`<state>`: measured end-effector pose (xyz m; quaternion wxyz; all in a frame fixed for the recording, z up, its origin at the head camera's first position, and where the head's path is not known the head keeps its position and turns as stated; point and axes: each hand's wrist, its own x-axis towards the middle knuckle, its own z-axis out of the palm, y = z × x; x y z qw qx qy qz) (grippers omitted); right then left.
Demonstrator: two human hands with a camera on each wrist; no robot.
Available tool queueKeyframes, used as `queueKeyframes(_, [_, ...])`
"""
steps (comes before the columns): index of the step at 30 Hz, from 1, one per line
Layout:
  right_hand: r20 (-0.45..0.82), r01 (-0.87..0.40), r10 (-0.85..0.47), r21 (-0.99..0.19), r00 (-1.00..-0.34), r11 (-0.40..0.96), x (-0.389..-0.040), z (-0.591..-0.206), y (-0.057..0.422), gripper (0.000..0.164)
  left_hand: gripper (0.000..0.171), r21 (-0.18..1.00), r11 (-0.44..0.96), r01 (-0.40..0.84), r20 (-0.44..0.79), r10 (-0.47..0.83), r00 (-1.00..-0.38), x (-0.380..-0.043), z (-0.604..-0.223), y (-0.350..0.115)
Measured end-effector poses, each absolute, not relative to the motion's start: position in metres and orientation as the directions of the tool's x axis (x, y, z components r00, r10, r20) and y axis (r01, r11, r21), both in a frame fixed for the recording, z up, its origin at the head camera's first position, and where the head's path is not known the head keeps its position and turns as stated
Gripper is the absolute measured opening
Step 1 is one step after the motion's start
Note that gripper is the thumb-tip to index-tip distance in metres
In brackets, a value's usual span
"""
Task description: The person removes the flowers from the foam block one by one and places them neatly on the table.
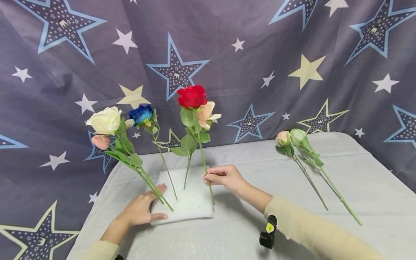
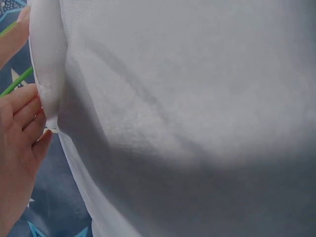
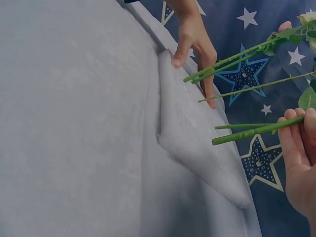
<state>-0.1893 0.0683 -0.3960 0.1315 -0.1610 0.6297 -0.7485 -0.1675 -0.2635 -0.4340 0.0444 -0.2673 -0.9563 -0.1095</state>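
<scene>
Far left: pink rose (image 1: 101,142) and white rose (image 1: 105,120), green stems leaning left out of the white pad (image 1: 195,206). Probably light and springy; I'd take stems only, blooms look crushable.

My left hand (image 1: 139,209) lies on the pad's left edge, fingers extended, thumb spread, no stem held. Pad looks soft and light, likely to dent or slide; flat pressure, no squeezing.

Next, blue rose (image 1: 141,114): thin stem, also tilted left, likely the whippiest.

Then the standing peach rose (image 1: 204,112), stem in the pad, bloom partly behind the red one.

Red rose (image 1: 192,96), above the pad's right part: should be light, top-heavy, stiffish stem, may roll in the fingers. Best hold is low on bare stem, below the leaves. Looks: full bright-red bloom, green leaves, long green stem, bottom end by the pad's right edge; can't tell if it touches.

My right hand (image 1: 225,177) has that stem pinched, thumb against fingers.

Far right, lying on the worktop (image 1: 260,162): lying peach rose (image 1: 284,138) and greenish-white rose (image 1: 298,135), side by side. Likely just as light; grab mid-stem.
</scene>
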Motion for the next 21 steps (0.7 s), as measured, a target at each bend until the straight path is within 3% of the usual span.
queueKeyframes(11, [0.096,-0.032,-0.454,-0.989,-0.886,-0.147,-0.18,-0.395,0.087,0.031,0.091,0.194,0.831,0.521,0.137,0.503,-0.853,-0.167,-0.433,-0.262])
queueKeyframes(21, [0.167,-0.117,-0.584,-0.985,-0.794,-0.124,-0.164,-0.388,0.104,0.028,0.092,0.197,0.844,0.499,0.122,0.484,-0.866,-0.166,-0.431,-0.262])
